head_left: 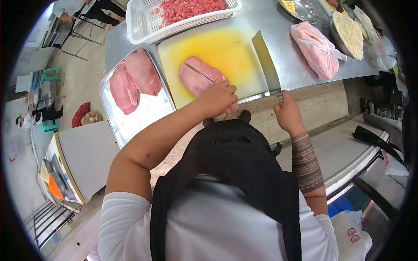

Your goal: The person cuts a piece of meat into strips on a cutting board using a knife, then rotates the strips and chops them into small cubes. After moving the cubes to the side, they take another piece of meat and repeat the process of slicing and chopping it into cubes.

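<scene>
A piece of raw pink meat (193, 77) lies on a yellow-stained white cutting board (244, 56), with a lengthwise slit across its top. My left hand (216, 96) is closed over the near end of this meat, its fingers curled and hiding part of it. In my right hand (288, 112) is the handle of a cleaver (266, 63). The broad blade stands at the board's right edge, apart from the meat. To the left of the board, two more large pieces of raw meat (140, 73) rest in a metal tray (126, 126).
A white plastic basket (141, 32) of diced red meat stands behind the board. On the metal table's right are a tied plastic bag of pink meat (314, 50), a steel bowl (310, 12) and a pan of pale shreds (348, 35). Other people appear at far left.
</scene>
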Tool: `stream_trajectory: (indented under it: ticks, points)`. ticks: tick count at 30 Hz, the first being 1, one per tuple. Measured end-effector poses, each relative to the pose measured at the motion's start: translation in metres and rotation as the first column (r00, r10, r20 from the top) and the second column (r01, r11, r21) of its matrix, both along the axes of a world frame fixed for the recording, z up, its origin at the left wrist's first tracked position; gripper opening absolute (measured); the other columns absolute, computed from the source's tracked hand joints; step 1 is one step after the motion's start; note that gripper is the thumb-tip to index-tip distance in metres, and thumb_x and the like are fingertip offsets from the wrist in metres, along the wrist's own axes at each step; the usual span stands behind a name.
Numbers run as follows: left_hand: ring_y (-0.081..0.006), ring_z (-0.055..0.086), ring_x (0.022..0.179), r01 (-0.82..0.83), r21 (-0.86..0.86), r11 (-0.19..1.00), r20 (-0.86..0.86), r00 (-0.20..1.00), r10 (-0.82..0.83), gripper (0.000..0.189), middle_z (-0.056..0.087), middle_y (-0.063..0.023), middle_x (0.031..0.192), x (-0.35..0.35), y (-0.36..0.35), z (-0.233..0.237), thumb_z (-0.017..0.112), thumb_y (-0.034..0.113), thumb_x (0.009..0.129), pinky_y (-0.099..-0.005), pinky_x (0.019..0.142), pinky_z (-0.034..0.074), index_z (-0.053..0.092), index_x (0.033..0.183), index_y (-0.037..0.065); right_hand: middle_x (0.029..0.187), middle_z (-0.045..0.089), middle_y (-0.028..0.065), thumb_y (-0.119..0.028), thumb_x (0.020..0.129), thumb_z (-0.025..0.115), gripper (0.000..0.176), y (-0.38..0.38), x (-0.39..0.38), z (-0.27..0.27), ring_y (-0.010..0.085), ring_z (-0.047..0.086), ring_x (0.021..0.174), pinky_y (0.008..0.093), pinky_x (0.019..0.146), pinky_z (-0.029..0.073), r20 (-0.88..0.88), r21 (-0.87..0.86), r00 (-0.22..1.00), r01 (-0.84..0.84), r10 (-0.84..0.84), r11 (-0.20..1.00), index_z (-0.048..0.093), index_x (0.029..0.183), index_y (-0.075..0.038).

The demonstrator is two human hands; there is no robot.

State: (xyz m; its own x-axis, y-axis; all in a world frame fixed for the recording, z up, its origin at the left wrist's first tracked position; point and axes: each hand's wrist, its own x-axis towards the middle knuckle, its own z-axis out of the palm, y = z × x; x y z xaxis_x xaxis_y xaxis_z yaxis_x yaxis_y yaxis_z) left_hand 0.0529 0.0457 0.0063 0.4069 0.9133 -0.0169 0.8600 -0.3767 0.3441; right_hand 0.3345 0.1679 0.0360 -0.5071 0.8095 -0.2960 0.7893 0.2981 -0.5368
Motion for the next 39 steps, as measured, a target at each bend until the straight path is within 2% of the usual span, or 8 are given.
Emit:
stream_trajectory:
  ticks: [12, 18, 21, 27, 30, 33, 36, 39]
  points:
    - [-0.0299, 0.061, 0.109, -0.173, 0.088, 0.981, 0.045, 0.984, 0.17, 0.014, 0.066, -0.0076, 0.104, -0.014, -0.006, -0.003, 0.072, 0.017, 0.085, -0.045, 0.095, 0.046, 0.079, 0.096, 0.012, 0.105, 0.069, 0.035, -0.012, 0.095, 0.063, 0.033, -0.001, -0.009, 0.009, 0.0545, 0.066, 0.102, 0.0608, 0.087, 0.054, 0.077, 0.039, 0.994, -0.076, 0.073, 0.996, 0.051, 0.122, 0.004]
    - [-0.0344, 0.06, 0.114, -0.415, 0.163, 0.895, 0.225, 0.899, 0.376, 0.029, 0.065, -0.0091, 0.115, -0.011, -0.039, 0.005, 0.076, 0.012, 0.082, -0.0481, 0.1, 0.047, 0.076, 0.11, 0.012, 0.1, 0.069, 0.0351, -0.014, 0.096, 0.063, 0.031, 0.0, -0.007, 0.006, 0.0553, 0.066, 0.101, 0.0614, 0.085, 0.054, 0.048, 0.045, 0.995, -0.086, 0.084, 0.995, 0.051, 0.12, 0.003]
    - [-0.0353, 0.058, 0.12, -0.403, 0.162, 0.901, 0.271, 0.896, 0.352, 0.038, 0.065, -0.0094, 0.122, -0.004, -0.055, 0.002, 0.077, 0.012, 0.082, -0.0487, 0.103, 0.046, 0.075, 0.119, 0.016, 0.1, 0.069, 0.0354, -0.014, 0.097, 0.063, 0.031, -0.003, -0.014, 0.014, 0.0555, 0.066, 0.101, 0.0616, 0.084, 0.054, 0.06, 0.017, 0.997, -0.053, 0.052, 0.998, 0.051, 0.119, 0.004]
    - [-0.0331, 0.055, 0.128, -0.145, 0.274, 0.951, 0.088, 0.988, 0.125, 0.037, 0.064, -0.009, 0.13, 0.0, -0.021, -0.007, 0.078, 0.021, 0.083, -0.0532, 0.11, 0.04, 0.076, 0.12, 0.021, 0.1, 0.069, 0.0349, -0.015, 0.097, 0.064, 0.032, -0.003, -0.016, 0.004, 0.0555, 0.066, 0.099, 0.0629, 0.083, 0.053, 0.072, 0.109, 0.989, -0.134, 0.127, 0.985, 0.05, 0.118, 0.004]
    - [-0.0325, 0.055, 0.129, -0.063, 0.006, 0.998, -0.032, 0.998, 0.063, 0.032, 0.064, -0.0079, 0.132, -0.007, -0.002, 0.004, 0.077, 0.025, 0.084, -0.0538, 0.112, 0.038, 0.077, 0.115, 0.02, 0.101, 0.069, 0.0342, -0.015, 0.096, 0.064, 0.032, -0.003, -0.019, 0.001, 0.055, 0.066, 0.098, 0.0632, 0.083, 0.053, 0.069, 0.126, 0.988, -0.142, 0.135, 0.982, 0.049, 0.117, 0.003]
    - [-0.0306, 0.056, 0.129, 0.011, 0.1, 0.995, -0.067, 0.998, -0.004, 0.026, 0.065, -0.0069, 0.129, -0.007, 0.0, 0.005, 0.075, 0.025, 0.085, -0.0507, 0.113, 0.038, 0.077, 0.109, 0.017, 0.101, 0.069, 0.0335, -0.016, 0.097, 0.063, 0.031, -0.003, -0.019, -0.001, 0.0544, 0.066, 0.098, 0.0633, 0.083, 0.053, 0.08, 0.137, 0.987, -0.15, 0.14, 0.979, 0.049, 0.116, 0.003]
    - [-0.0286, 0.056, 0.128, 0.107, -0.023, 0.994, -0.116, 0.987, -0.109, 0.024, 0.066, -0.0067, 0.128, 0.0, -0.008, 0.005, 0.072, 0.022, 0.087, -0.05, 0.113, 0.038, 0.075, 0.11, 0.013, 0.099, 0.07, 0.0328, -0.018, 0.098, 0.063, 0.03, -0.006, -0.021, 0.003, 0.0539, 0.067, 0.097, 0.0633, 0.082, 0.053, 0.095, 0.12, 0.989, -0.128, 0.117, 0.984, 0.049, 0.116, 0.002]
    - [-0.027, 0.057, 0.127, 0.16, 0.1, 0.982, -0.147, 0.979, -0.144, 0.027, 0.067, -0.006, 0.126, 0.001, -0.024, -0.001, 0.07, 0.02, 0.088, -0.0473, 0.111, 0.041, 0.074, 0.114, 0.011, 0.096, 0.07, 0.0321, -0.02, 0.098, 0.061, 0.03, -0.009, -0.023, 0.003, 0.0537, 0.068, 0.095, 0.0632, 0.081, 0.053, 0.107, 0.114, 0.99, -0.109, 0.097, 0.987, 0.049, 0.115, 0.002]
